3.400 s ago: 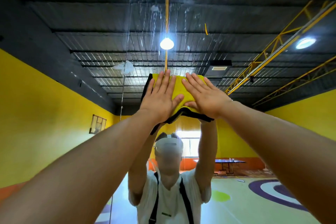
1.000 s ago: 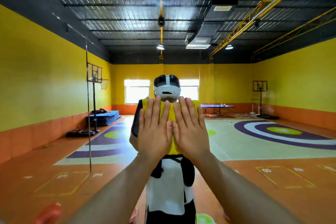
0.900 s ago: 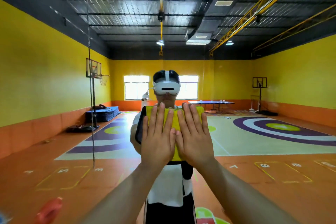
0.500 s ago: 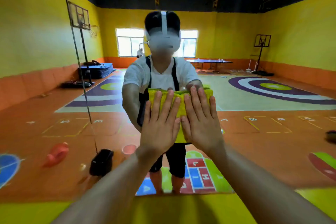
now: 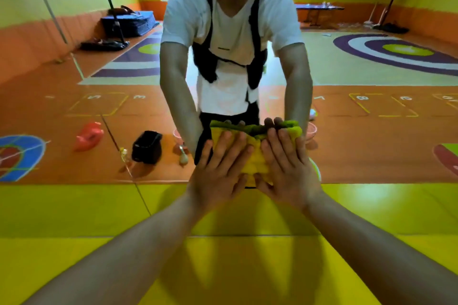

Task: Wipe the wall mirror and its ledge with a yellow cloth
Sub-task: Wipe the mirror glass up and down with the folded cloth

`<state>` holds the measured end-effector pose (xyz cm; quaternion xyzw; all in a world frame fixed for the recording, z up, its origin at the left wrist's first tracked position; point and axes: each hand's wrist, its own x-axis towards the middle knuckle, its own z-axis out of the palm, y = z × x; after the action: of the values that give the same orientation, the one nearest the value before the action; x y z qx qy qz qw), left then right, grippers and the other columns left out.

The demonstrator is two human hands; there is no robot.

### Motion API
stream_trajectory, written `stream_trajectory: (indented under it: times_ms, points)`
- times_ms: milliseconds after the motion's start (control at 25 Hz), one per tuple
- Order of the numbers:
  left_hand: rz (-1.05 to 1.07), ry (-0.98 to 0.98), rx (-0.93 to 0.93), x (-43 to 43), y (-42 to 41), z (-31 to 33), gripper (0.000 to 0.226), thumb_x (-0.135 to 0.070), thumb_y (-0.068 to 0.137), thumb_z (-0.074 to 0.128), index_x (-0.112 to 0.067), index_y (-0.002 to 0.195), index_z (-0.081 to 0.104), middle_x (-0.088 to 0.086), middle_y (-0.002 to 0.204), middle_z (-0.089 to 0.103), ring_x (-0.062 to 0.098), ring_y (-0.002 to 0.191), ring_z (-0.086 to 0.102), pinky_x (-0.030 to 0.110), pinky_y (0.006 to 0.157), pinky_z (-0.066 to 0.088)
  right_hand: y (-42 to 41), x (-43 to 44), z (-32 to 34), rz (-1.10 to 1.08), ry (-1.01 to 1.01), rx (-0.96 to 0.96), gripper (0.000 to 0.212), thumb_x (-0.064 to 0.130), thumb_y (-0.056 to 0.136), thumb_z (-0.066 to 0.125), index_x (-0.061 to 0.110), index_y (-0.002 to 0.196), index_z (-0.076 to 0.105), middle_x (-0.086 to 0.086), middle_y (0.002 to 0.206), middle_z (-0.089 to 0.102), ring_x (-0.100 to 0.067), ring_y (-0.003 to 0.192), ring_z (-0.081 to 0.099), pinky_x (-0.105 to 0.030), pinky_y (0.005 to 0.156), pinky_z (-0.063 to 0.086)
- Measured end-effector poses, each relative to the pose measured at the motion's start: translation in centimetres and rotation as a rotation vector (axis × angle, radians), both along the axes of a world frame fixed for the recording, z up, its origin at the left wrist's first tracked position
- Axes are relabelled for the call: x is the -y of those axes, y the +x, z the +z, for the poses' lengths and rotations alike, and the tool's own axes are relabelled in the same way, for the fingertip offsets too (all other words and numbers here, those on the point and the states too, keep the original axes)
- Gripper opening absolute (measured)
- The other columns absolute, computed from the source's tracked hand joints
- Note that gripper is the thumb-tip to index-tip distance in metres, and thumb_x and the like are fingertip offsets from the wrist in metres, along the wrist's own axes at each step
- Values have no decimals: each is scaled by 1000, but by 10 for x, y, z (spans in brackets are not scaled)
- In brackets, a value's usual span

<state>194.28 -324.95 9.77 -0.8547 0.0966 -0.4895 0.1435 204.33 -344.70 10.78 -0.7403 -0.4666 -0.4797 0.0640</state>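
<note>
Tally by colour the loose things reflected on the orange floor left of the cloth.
Red: 1, the jug
Black: 1, the bin
Pink: 1, the bowl
Pale: 2, small bottles
Total: 5

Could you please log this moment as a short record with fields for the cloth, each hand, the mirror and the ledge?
cloth: folded yellow microfibre cloth, pressed flat on the glass
left hand: left hand, open palm on the cloth, fingers spread
right hand: right hand, open palm on the cloth, beside the left
mirror: large wall mirror, cloth near its bottom edge
ledge: glossy yellow ledge, just below the hands, not touched by the cloth
</note>
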Motion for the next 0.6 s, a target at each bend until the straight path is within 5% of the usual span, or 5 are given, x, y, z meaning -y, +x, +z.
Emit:
stream_trajectory:
  times_ms: [320,600]
  points:
    - [118,50,-125,17,-5,-194,83,-51,102,54,-16,165,12,9,173,-3,35,159,-2,55,127,-1,-4,16,-197,-53,-23,-33,96,56,97,60,9,164,10,-11,172,3,-27,159,7,-50,128,5]
    - [64,97,-139,9,-2,-289,98,-35,92,75,-14,164,13,11,173,-1,36,159,0,58,126,1,6,33,-296,-18,-125,17,85,29,97,56,8,163,7,-12,172,-5,-26,159,-1,-48,128,3]
